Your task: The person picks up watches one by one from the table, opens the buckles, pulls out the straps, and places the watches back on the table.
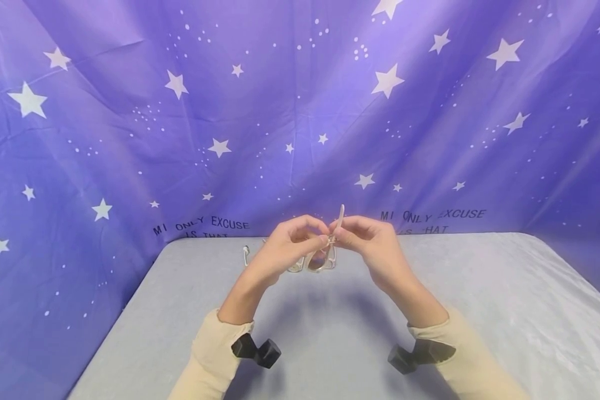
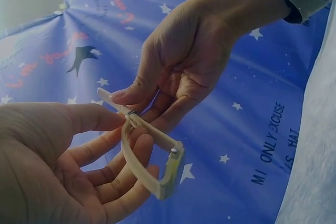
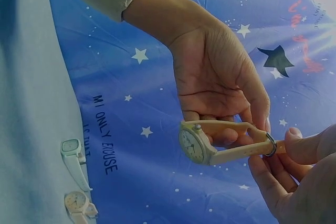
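Observation:
A cream wristwatch with a round dial (image 3: pixel 192 145) is held up between both hands, its strap (image 2: pixel 142 169) closed into a loop through a metal buckle (image 3: pixel 271 144). My left hand (image 1: pixel 287 244) pinches the strap beside the buckle with thumb and fingers. On the other side, my right hand (image 1: pixel 375 244) pinches the strap's free end (image 1: pixel 341 215), which sticks up past the fingertips in the head view. Both hands' fingers partly cover the strap around the buckle. In the left wrist view the dial is seen edge-on.
On the grey table (image 1: pixel 320 344) lie a pale green watch with a squarish face (image 3: pixel 71 146) and a pinkish watch with a round face (image 3: pixel 77 201). A purple-blue star-printed cloth (image 1: pixel 300 111) hangs behind the table's back edge. Black wrist cameras (image 1: pixel 256 351) sit on both sleeves.

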The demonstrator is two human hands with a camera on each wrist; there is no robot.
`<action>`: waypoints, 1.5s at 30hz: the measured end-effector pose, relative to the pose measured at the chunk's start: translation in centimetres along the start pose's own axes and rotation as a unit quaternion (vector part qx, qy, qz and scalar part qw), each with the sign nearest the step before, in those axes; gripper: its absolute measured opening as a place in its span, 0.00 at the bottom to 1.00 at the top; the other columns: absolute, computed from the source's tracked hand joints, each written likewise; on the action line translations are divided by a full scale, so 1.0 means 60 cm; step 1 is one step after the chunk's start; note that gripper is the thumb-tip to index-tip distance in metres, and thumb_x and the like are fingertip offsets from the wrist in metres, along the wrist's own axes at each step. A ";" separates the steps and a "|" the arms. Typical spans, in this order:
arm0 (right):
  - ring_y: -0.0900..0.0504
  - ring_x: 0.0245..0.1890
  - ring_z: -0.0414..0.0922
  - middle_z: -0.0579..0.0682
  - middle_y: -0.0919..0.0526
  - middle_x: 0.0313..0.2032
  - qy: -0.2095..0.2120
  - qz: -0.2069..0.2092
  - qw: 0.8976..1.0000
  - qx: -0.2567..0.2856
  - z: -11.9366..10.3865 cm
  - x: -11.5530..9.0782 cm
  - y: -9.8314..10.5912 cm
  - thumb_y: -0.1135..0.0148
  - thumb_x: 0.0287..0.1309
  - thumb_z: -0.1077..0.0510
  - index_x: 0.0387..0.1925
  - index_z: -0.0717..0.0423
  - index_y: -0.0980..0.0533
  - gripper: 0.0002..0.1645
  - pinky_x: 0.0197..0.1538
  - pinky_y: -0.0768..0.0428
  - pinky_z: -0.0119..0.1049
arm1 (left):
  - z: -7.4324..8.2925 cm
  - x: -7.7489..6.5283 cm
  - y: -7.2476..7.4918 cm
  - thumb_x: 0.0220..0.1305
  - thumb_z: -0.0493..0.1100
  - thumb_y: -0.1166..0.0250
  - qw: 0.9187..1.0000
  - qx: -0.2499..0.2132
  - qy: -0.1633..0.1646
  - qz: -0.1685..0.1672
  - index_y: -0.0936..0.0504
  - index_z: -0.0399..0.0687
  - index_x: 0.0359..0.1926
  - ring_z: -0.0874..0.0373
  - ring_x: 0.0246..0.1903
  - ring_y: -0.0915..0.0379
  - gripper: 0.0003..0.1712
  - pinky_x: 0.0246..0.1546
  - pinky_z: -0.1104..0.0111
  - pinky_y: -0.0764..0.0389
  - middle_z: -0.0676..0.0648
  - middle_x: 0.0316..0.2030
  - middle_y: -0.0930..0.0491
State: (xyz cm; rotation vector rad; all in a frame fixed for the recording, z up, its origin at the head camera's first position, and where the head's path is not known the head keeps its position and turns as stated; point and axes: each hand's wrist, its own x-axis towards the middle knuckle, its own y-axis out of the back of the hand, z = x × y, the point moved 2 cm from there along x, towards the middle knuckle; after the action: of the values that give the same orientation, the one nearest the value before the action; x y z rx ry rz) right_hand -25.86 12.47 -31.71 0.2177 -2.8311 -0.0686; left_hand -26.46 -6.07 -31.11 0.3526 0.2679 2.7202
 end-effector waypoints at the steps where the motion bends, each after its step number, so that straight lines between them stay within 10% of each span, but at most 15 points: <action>1: 0.12 0.41 0.38 0.37 0.11 0.36 0.000 0.000 1.000 -0.002 0.000 0.000 0.000 0.35 0.65 0.67 0.50 0.74 0.21 0.16 0.55 0.14 0.36 | 0.000 0.000 0.000 0.67 0.37 0.34 1.000 0.002 -0.004 0.001 0.17 0.41 0.47 0.59 0.33 0.18 0.09 0.45 0.63 0.20 0.46 0.34 0.14; 45: 0.12 0.42 0.38 0.39 0.10 0.37 0.014 0.000 1.000 -0.006 -0.002 -0.005 -0.001 0.33 0.63 0.66 0.50 0.73 0.20 0.17 0.55 0.14 0.36 | -0.002 0.000 -0.018 0.63 0.36 0.29 0.998 0.024 -0.029 0.043 0.15 0.40 0.40 0.61 0.22 0.30 0.06 0.19 0.73 0.35 0.52 0.24 0.18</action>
State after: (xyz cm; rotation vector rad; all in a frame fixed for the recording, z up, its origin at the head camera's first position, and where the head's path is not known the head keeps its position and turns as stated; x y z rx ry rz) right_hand -25.51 12.43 -31.68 0.2147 -2.8026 -0.0812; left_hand -26.15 -5.12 -31.47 0.4663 0.3100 2.7857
